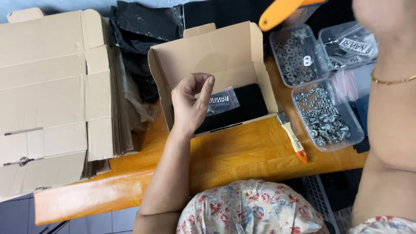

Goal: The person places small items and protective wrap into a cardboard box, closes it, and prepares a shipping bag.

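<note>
Left hand [190, 100] curled over bag [223, 100]

Head camera – looking steeply down, close over wooden table [242, 156]

An open brown cardboard box [225, 56] stands at the centre of the frame, lid flaps raised, dark lining inside. A small clear plastic bag [222, 101] with a black-and-white label lies in it. A stack of flattened brown cardboard boxes [47, 95] fills the left side. Black plastic bags [143, 26] are heaped at top centre. At upper right sit three clear plastic containers [327, 117], and one [349, 45] holds a white label with dark print.
</note>
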